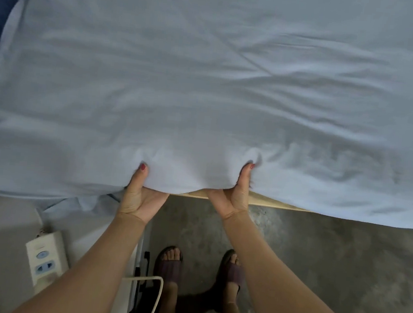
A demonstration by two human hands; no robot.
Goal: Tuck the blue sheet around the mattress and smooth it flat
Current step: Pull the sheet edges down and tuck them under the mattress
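Tucking the near edge of the blue sheet (207,80)
Left hand (141,195) and right hand (234,197), apart at 6 o'clock, each grip the hem; next, push it under the mattress, I judge

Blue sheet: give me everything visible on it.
The sheet is pale blue, thin woven-looking cloth, spread over the bed top and filling most of the view. It is wrinkled, with creases fanning right and puckers at the near edge. Left hand and right hand grip that edge, thumbs on top, fingers hidden beneath. The edge is lifted there, baring a light wooden frame. At lower left, loose cloth hangs down.
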